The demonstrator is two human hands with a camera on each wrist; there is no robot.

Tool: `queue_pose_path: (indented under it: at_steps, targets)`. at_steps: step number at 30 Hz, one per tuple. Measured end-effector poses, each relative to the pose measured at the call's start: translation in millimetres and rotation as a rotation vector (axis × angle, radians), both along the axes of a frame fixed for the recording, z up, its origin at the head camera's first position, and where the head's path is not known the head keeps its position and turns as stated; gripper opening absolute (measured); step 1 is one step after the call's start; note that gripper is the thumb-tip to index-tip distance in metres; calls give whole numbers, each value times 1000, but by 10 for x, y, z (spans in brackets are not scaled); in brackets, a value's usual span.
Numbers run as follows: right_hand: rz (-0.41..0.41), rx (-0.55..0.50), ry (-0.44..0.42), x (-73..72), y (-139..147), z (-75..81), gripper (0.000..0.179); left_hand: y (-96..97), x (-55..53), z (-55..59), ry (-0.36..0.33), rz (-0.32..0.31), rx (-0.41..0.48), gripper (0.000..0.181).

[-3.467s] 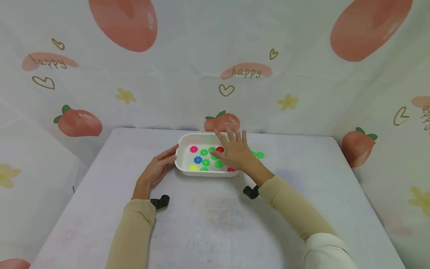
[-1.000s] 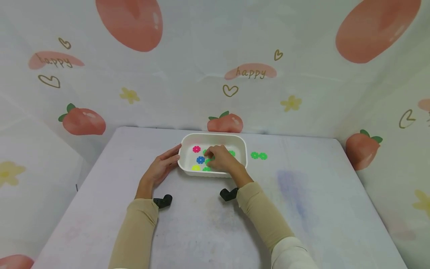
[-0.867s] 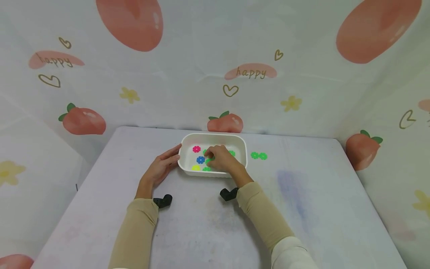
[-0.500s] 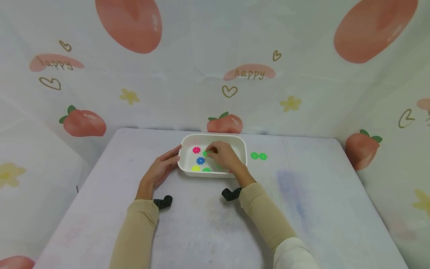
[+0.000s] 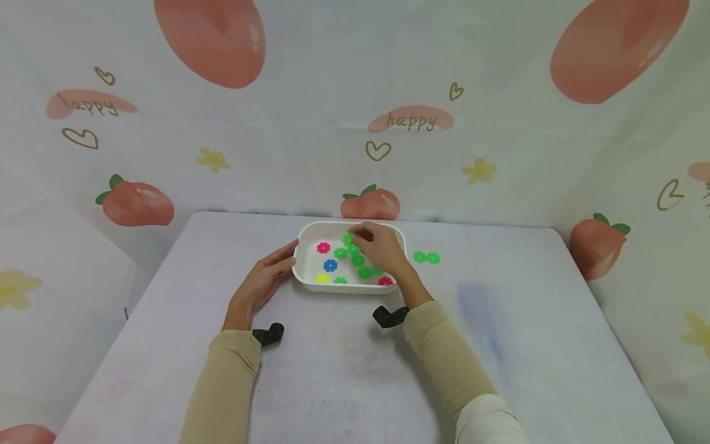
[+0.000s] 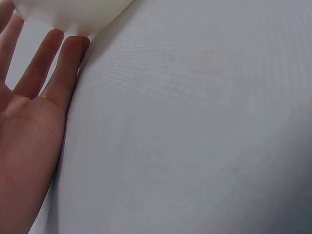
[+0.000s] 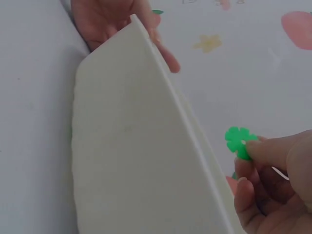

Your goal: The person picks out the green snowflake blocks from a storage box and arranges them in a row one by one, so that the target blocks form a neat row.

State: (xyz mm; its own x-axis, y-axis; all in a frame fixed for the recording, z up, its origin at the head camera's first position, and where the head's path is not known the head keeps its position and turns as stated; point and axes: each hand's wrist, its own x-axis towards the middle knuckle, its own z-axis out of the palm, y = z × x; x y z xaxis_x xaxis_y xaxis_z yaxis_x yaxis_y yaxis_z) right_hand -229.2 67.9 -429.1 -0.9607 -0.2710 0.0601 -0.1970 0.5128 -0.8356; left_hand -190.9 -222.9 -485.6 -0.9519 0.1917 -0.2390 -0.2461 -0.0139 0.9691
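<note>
A white plastic tray (image 5: pixel 346 288) holds several flower-shaped snowflake discs, mostly green, with a blue disc (image 5: pixel 330 265), a yellow disc (image 5: pixel 322 279) and a few pink or red ones. My left hand (image 5: pixel 261 280) rests against the tray's left end, fingers extended; in the left wrist view the fingertips (image 6: pixel 57 34) touch its underside edge. Thumb and index finger of my right hand (image 5: pixel 385 246) pinch a green snowflake disc (image 7: pixel 239 141), raised above the tray's rim in the right wrist view. Part of the tray's right side is hidden behind this hand.
Two green discs (image 5: pixel 426 258) lie side by side on the white-covered table (image 5: pixel 355 370), just right of the tray. A patterned cloth backdrop (image 5: pixel 299 154) stands behind the table's far edge. Black wrist mounts (image 5: pixel 269 334) stick out from both cuffs.
My right hand, spread flat over the tray at first, reached down among the discs, then rose and drew slightly right with a green disc pinched. My left hand stays at the tray's end.
</note>
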Motion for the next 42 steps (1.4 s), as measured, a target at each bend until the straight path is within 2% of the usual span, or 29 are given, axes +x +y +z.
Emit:
queue_pose_path:
  at_steps: [6, 12, 24, 37, 42]
  targets:
    - [-19, -28, -7, 13, 99, 79, 25, -9, 3, -9, 9, -7, -7, 57]
    - [-17, -70, 29, 11, 210, 63, 25, -7, 7, -29, 18, -3, 9, 56]
    - [-76, -148, 0, 46, 430, 45, 29, -21, 13, 22, 7, -6, -4, 58]
    - [-184, -193, -11, 94, 681, -14, 29, -19, 5, 3, -3, -6, 2, 58]
    - [-215, -180, -13, 100, 754, -47, 30, -16, 3, -3, 13, -11, 1, 58]
